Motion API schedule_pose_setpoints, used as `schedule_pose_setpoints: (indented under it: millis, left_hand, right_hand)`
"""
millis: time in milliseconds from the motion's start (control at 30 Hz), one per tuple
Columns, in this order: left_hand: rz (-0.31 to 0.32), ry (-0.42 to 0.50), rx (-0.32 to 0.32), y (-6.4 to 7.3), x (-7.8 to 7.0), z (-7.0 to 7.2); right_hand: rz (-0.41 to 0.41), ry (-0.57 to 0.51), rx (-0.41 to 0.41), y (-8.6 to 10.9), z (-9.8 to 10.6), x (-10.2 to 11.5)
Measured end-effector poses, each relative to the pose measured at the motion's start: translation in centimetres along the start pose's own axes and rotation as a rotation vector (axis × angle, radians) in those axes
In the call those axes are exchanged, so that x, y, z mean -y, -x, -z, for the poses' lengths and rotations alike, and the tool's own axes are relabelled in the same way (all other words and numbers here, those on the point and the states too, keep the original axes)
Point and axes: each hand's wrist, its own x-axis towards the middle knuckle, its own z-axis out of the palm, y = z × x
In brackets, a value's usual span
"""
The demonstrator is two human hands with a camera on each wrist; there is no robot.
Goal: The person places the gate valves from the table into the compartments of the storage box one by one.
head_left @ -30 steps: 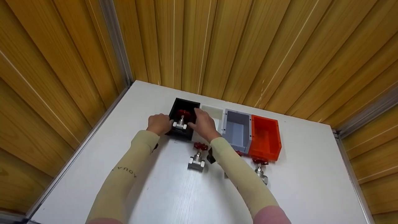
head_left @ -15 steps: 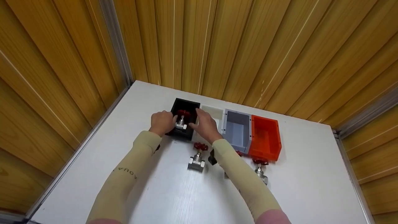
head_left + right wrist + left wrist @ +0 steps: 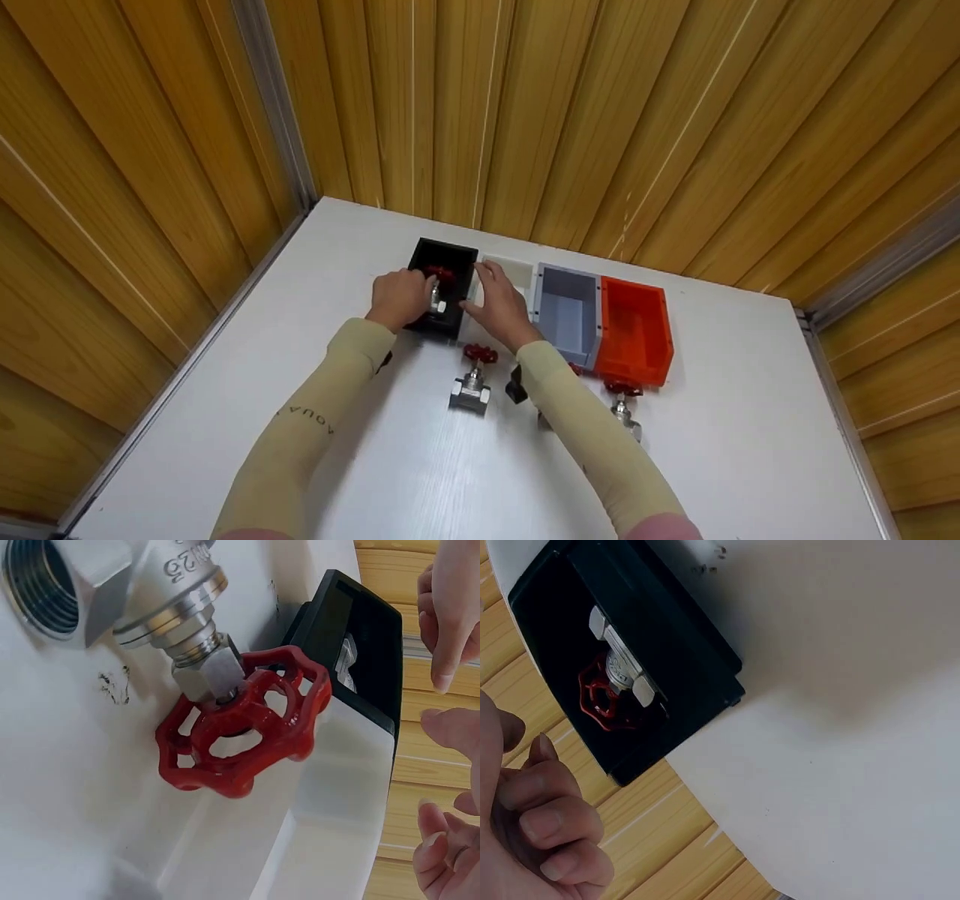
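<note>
A gate valve point(image 3: 436, 294) with a red handwheel lies inside the black bin point(image 3: 682, 682). The left hand point(image 3: 399, 298) hovers over the bin's left side, covering part of the valve in the head view. Its fingers point(image 3: 555, 821) hang loosely curled and hold nothing. Above the white bin point(image 3: 508, 265), by the black bin's right wall, is the right hand point(image 3: 501, 304), thumb and fingers apart, nothing between them. Another gate valve point(image 3: 471, 388) stands on the table in front of these bins; its red handwheel point(image 3: 259, 709) looms large in the right wrist view.
A grey bin point(image 3: 568, 319) and an orange bin point(image 3: 636, 330) continue the row to the right. One valve point(image 3: 622, 411) stands before the orange bin; another point(image 3: 544, 422) is mostly hidden under the right forearm. Wood-patterned walls point(image 3: 555, 112) enclose the white table point(image 3: 420, 465).
The left hand has moved right from the black bin's left edge, now overlapping more of the valve. The right hand has shifted slightly right. The valve inside the bin stays put.
</note>
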Motion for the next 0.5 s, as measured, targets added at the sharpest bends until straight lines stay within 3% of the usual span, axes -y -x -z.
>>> schedule_pose_setpoints:
  millis: [300,500]
  left_hand:
    - [-0.021,0.005,0.034,0.0,-1.4,-0.2]
    - [-0.036,-0.001,0.023,-0.2,-2.3,-0.2]
  right_hand:
    - [0.006,-0.012,-0.002,0.9,0.0,-0.6]
    - [0.014,-0.011,-0.009,1.5,0.1,-0.8]
